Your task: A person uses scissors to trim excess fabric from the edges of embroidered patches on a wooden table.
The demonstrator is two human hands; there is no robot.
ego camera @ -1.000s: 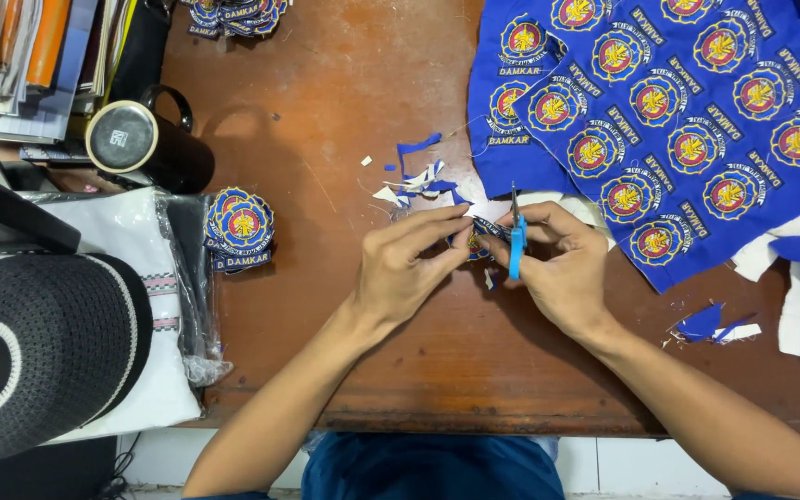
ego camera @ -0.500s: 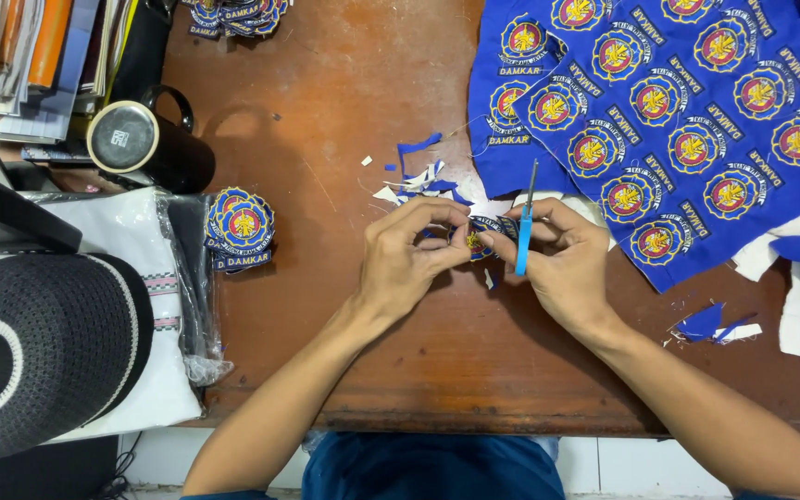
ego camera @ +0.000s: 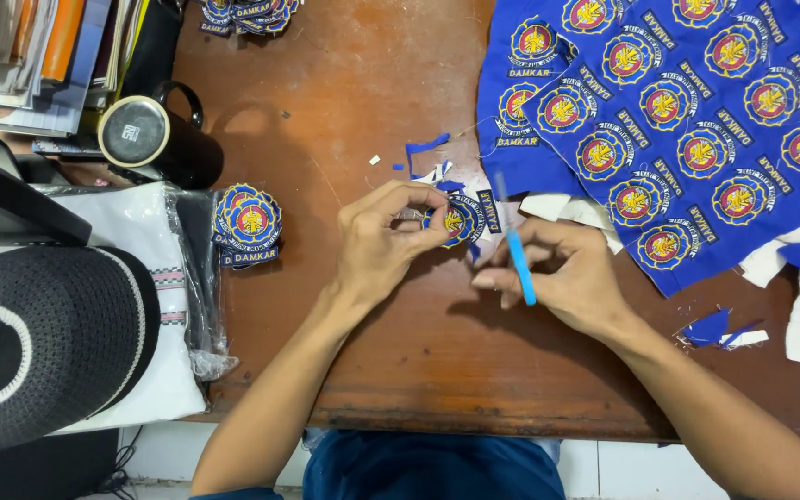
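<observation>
My left hand (ego camera: 383,243) pinches a round embroidered patch (ego camera: 456,220), blue with a yellow and red centre, between thumb and fingertips, holding it just above the brown wooden desk (ego camera: 326,111). My right hand (ego camera: 562,273) lies just right of the patch, fingers curled around a slim light-blue cutting tool (ego camera: 517,259) whose handle runs diagonally across the palm; its tip is blurred, so I cannot tell what kind of blade it carries. The two hands are apart, with the patch between them. Directly behind the patch, small blue and white fabric offcuts (ego camera: 428,162) lie on the desk. To the right of the patch and beyond it, a large blue cloth sheet (ego camera: 687,139) carries rows of the same round emblems, uncut, with white backing showing at its lower edge. Further right of the patch, near the desk's front edge, more blue and white scraps (ego camera: 719,331) lie loose. To the left of the patch sits a small stack of finished patches (ego camera: 247,222), and beyond that stack a black mug (ego camera: 155,139) lies on its side, its handle upward. A second heap of patches (ego camera: 247,14) rests at the far edge of the desk. Far left of the patch, a black knitted cap (ego camera: 43,347) with a white ring rests on folded white cloth in clear plastic wrap (ego camera: 173,306).
</observation>
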